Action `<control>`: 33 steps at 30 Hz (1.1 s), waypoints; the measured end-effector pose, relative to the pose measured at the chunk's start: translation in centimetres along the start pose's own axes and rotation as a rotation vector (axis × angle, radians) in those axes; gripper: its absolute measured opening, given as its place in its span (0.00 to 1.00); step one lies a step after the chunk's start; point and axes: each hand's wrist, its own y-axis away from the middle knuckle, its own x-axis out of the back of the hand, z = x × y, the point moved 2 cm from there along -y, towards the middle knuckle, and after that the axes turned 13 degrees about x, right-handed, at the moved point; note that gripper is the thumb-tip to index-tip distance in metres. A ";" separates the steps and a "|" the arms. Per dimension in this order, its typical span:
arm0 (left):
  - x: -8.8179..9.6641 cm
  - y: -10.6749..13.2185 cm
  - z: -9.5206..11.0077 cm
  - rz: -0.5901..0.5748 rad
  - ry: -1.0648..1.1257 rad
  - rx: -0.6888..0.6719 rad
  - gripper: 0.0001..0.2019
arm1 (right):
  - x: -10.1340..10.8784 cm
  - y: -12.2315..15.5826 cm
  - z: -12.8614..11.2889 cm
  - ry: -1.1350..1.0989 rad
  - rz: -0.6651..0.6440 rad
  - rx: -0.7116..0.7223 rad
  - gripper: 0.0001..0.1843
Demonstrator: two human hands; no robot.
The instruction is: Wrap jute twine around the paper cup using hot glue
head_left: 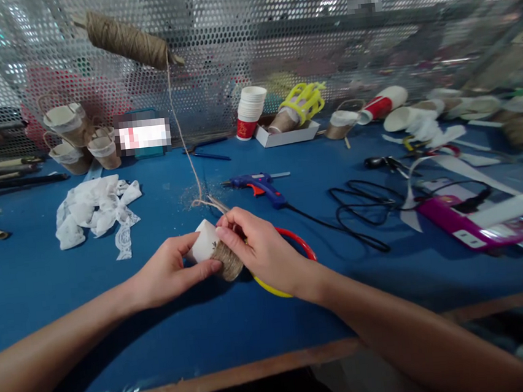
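A small white paper cup point(203, 241), its lower part wound with brown twine point(229, 262), lies tilted in my left hand point(176, 266), gripped between thumb and fingers. My right hand point(256, 239) is closed in a pinch at the cup's side, where the loose twine point(187, 151) runs in under its fingers. That strand hangs from a twine spool point(126, 39) on a stick in front of the mesh. Under my right hand are scissors with red and yellow handles point(299, 241); the hand hides their middle.
A blue glue gun point(260, 187) with a black cord lies ahead. White lace point(91, 209) is at left, near twine-covered cups point(65, 125). Stacked paper cups point(251, 110) and a white box point(288, 135) stand behind. A magenta power strip point(472, 225) and paper strips are at right.
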 end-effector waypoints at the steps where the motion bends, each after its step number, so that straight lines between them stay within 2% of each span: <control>1: 0.0 0.0 0.0 -0.005 0.001 -0.003 0.14 | 0.0 0.0 0.1 -0.018 -0.001 -0.008 0.07; 7: -0.1 -0.2 -0.2 -0.023 0.026 0.008 0.14 | -0.1 0.1 0.1 -0.016 -0.008 -0.031 0.07; 15: -0.2 0.1 0.2 -0.080 0.077 0.027 0.17 | -0.4 0.2 -0.1 0.072 0.004 0.041 0.07; 26: -0.2 -0.3 -0.2 -0.010 0.118 0.046 0.12 | -1.2 0.3 -0.5 0.217 0.031 0.176 0.07; 30: 0.0 -0.4 -0.3 -0.011 0.116 0.024 0.12 | -0.5 0.1 -0.2 0.147 0.012 0.130 0.07; 33: 0.0 -0.5 -0.4 0.002 0.112 0.001 0.12 | 0.9 -0.2 0.2 0.126 0.053 0.066 0.07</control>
